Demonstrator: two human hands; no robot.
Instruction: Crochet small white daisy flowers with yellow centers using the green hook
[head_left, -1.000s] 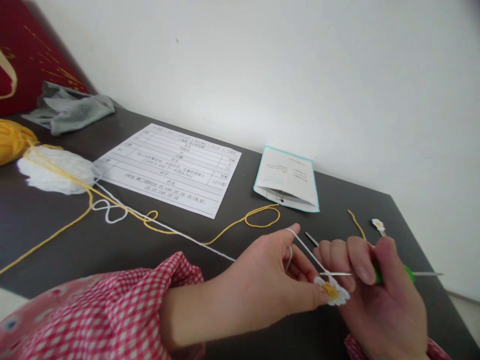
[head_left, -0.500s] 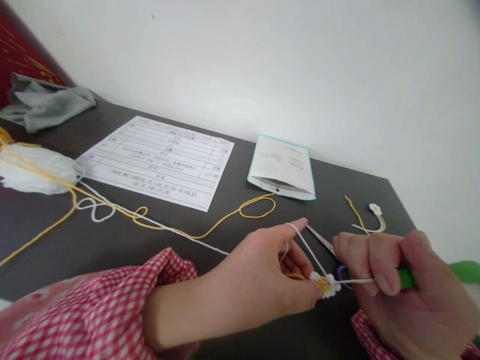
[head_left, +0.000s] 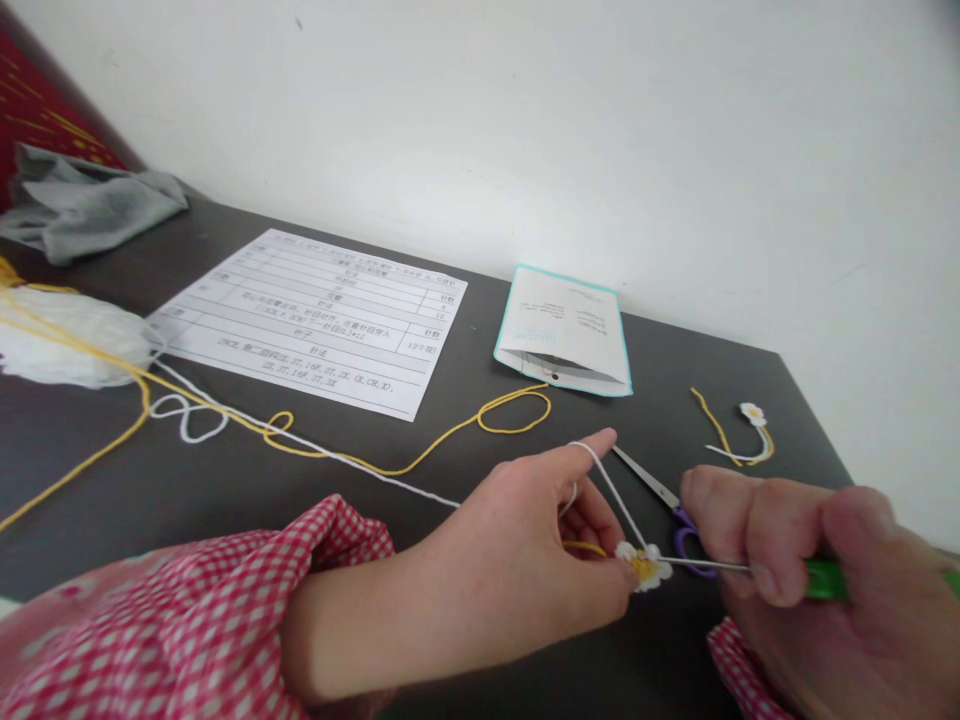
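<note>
My left hand (head_left: 540, 550) pinches a small white and yellow crocheted flower (head_left: 645, 567) between thumb and fingers. White yarn (head_left: 616, 490) runs over its raised index finger down to the flower, and a yellow strand shows behind the thumb. My right hand (head_left: 817, 570) is closed around a crochet hook (head_left: 825, 579) with a green handle. The hook's thin metal shaft reaches left to the flower's edge; its tip is too small to make out. Scissors (head_left: 651, 480) with purple handles lie just behind, partly hidden by my right hand.
A white yarn ball (head_left: 75, 335) sits at the left, with yellow yarn (head_left: 442, 438) trailing across the dark table (head_left: 420, 640). A printed sheet (head_left: 322, 320) and a white pouch (head_left: 562, 325) lie near the wall. Another small flower (head_left: 752, 412) rests at right; a grey bag (head_left: 90, 205) lies far left.
My right hand and the hook have shifted slightly right and down, uncovering more of the scissors' purple handle. My left hand keeps nearly the same place, with the flower a little further left.
</note>
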